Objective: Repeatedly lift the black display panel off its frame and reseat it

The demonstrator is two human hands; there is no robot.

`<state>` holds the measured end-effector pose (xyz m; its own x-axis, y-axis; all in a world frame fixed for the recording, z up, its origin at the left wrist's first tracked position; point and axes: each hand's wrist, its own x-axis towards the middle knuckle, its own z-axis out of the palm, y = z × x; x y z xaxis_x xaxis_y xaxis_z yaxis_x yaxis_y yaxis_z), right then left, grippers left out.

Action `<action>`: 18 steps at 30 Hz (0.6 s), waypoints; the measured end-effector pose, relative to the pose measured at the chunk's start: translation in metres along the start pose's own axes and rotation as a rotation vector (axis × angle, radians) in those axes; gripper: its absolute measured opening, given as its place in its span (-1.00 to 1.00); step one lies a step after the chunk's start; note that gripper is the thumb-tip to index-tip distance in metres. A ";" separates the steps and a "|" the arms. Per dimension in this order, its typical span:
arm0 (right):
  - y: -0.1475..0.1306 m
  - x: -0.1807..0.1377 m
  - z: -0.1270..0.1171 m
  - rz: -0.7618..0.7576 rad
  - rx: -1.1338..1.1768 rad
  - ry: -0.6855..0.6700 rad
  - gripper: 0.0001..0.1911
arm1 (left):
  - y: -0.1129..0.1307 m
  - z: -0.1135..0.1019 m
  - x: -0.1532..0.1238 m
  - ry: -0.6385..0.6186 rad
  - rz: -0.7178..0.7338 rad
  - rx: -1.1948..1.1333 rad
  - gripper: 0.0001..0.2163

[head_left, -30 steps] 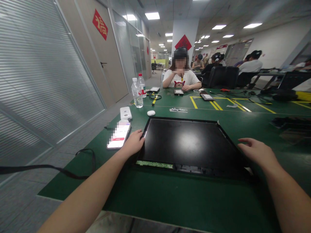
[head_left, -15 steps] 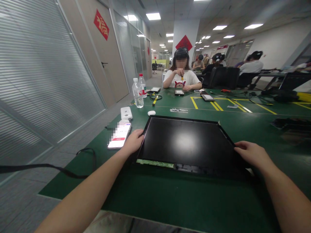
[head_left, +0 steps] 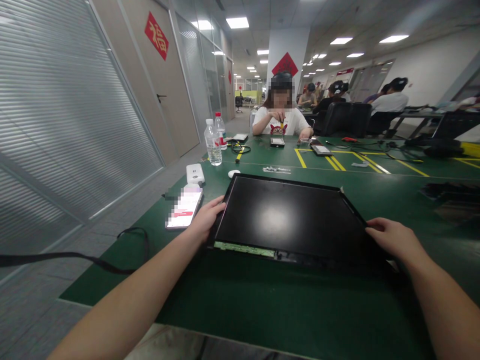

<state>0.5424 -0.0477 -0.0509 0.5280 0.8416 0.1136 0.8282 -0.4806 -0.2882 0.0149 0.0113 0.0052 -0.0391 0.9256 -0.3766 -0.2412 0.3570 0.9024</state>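
A large black display panel (head_left: 288, 217) lies in front of me on the green table (head_left: 262, 305), its near edge showing a thin green circuit strip (head_left: 243, 248). My left hand (head_left: 205, 219) grips the panel's left edge with fingers curled round it. My right hand (head_left: 393, 239) holds the right edge, thumb on top. The panel is tilted, with its far edge lifted a little off the table.
A lit phone (head_left: 183, 209), a white box (head_left: 194, 173) and a white earbud case (head_left: 233, 173) lie to the left. Two water bottles (head_left: 213, 143) stand behind them. A black cable (head_left: 75, 260) hangs off the left. A person (head_left: 280, 117) sits opposite; others work further back.
My right hand came in from the right and took hold of the panel's right edge. Both hands have since raised the panel slightly, so its far edge sits higher.
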 end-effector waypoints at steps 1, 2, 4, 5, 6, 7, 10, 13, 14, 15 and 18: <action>-0.002 -0.001 -0.001 0.010 0.000 -0.008 -0.74 | -0.001 0.000 0.001 0.000 -0.004 -0.019 -0.47; -0.003 -0.002 -0.003 0.021 0.002 -0.021 -0.73 | -0.002 0.000 0.003 -0.007 -0.006 -0.039 -0.46; -0.006 -0.004 -0.005 0.036 0.007 -0.048 -0.71 | -0.004 -0.001 0.006 -0.036 -0.009 -0.075 -0.44; -0.007 -0.005 -0.006 0.036 0.009 -0.056 -0.71 | -0.004 -0.001 0.007 -0.049 -0.011 -0.085 -0.43; -0.008 -0.005 -0.007 0.034 0.010 -0.059 -0.71 | -0.005 -0.002 0.008 -0.052 -0.016 -0.086 -0.40; -0.009 -0.005 -0.008 0.030 0.009 -0.057 -0.72 | -0.005 -0.002 0.009 -0.045 -0.019 -0.079 -0.36; -0.007 -0.004 -0.008 0.022 0.006 -0.056 -0.74 | -0.004 -0.002 0.007 -0.019 -0.018 -0.041 -0.17; -0.005 -0.003 -0.006 0.009 0.008 -0.051 -0.75 | -0.003 -0.001 0.003 -0.031 -0.027 -0.017 -0.09; -0.004 -0.002 -0.005 0.007 0.010 -0.046 -0.75 | -0.002 0.000 0.002 -0.035 -0.036 -0.014 -0.12; -0.004 -0.003 -0.004 0.010 0.013 -0.043 -0.74 | -0.002 0.000 0.001 -0.038 -0.044 -0.014 -0.15; -0.004 -0.003 -0.003 0.037 0.021 -0.051 -0.71 | -0.001 0.003 -0.001 -0.037 -0.044 0.002 -0.33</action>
<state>0.5380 -0.0493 -0.0472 0.5474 0.8351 0.0537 0.8038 -0.5069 -0.3114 0.0179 0.0102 0.0059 0.0073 0.9130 -0.4079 -0.2402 0.3976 0.8856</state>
